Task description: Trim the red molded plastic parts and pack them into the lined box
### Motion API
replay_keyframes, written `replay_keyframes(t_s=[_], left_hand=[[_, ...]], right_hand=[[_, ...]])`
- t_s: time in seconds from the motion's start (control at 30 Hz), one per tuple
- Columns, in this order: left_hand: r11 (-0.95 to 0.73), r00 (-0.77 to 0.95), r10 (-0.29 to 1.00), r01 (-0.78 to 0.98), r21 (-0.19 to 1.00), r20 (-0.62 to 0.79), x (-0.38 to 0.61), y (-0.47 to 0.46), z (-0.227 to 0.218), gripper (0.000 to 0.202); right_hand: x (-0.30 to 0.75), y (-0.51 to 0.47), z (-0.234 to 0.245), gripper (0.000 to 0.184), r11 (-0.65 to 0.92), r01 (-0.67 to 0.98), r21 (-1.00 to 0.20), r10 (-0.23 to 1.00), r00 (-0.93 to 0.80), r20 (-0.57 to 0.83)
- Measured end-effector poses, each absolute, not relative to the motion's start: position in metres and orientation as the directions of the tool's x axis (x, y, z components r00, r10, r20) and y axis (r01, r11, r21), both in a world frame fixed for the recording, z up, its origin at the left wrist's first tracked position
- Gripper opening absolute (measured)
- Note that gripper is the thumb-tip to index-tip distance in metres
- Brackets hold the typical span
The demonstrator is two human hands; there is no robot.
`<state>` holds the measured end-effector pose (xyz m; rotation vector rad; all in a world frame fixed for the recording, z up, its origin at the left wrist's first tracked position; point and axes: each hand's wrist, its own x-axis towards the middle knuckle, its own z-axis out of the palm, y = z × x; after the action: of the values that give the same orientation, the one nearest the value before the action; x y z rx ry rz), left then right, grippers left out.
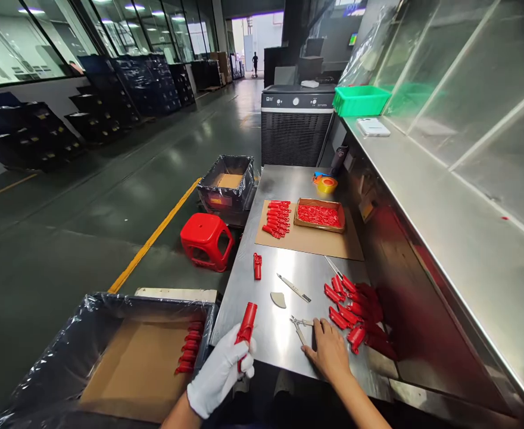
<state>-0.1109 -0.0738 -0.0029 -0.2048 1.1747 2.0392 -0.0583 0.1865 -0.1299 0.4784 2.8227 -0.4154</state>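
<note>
While the gloved left hand [220,372] is clenching a red plastic part [246,325] near the front edge of the steel table [271,342], the bare right hand [328,351] lies open, not grasping, just beside small pliers [300,326], with more red parts [346,316] toward the table's right edge.

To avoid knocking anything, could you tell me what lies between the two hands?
Head view: small metal nippers lie on the steel table beside the right hand.

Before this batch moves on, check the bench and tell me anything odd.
A lone red moulded part sits on the steel table, away from the loose pile. Also, the left hand wears a white glove while the right hand is bare.
</note>
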Motion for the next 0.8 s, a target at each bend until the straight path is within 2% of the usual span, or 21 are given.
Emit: replay_keyframes(t_s=[0.1, 0.2, 0.33, 0.4, 0.5, 0.57, 0.67, 0.8], left_hand=[[-0.306, -0.71, 0.526, -0.672, 0.674, -0.469, -0.11, -0.077, 0.0, 0.035], [-0.348, -0.732, 0.499, -0.66, 0.666, -0.464, -0.109, -0.081, 0.003, 0.039], [-0.417, -0.738, 0.511, -0.661, 0.624, -0.441, -0.111, -0.086, 0.007, 0.045], [-0.422, -0.737, 0.504, -0.665, 0.616, -0.45, -0.113, -0.086, 0.009, 0.042], [-0.375, -0.78, 0.423, -0.614, 0.694, -0.461, -0.115, -0.08, 0.01, 0.035], [-0.33, -0.822, 0.353, -0.557, 0.762, -0.448, -0.116, -0.076, 0.01, 0.032], [-0.309, -0.854, 0.315, -0.504, 0.807, -0.414, -0.117, -0.071, 0.014, 0.031], [-0.342, -0.852, 0.346, -0.505, 0.792, -0.394, -0.117, -0.069, 0.018, 0.027]], right_hand=[[-0.059, 0.189, -0.128, 0.056, 0.9, 0.336, -0.276, 0.256, -0.923, -0.288], [-0.058, 0.191, -0.121, 0.048, 0.87, 0.323, -0.372, 0.218, -0.93, -0.297], [-0.055, 0.19, -0.105, 0.052, 0.785, 0.284, -0.551, 0.116, -0.94, -0.32], [-0.053, 0.187, -0.092, 0.054, 0.718, 0.259, -0.646, 0.042, -0.943, -0.331], [-0.053, 0.181, -0.061, 0.052, 0.518, 0.244, -0.82, -0.108, -0.932, -0.346], [-0.054, 0.177, -0.034, 0.052, 0.447, 0.202, -0.871, -0.187, -0.932, -0.312], [-0.059, 0.172, 0.008, 0.055, 0.583, 0.039, -0.812, -0.212, -0.957, -0.198], [-0.068, 0.159, 0.049, 0.056, 0.784, -0.257, -0.565, -0.277, -0.959, 0.053]])
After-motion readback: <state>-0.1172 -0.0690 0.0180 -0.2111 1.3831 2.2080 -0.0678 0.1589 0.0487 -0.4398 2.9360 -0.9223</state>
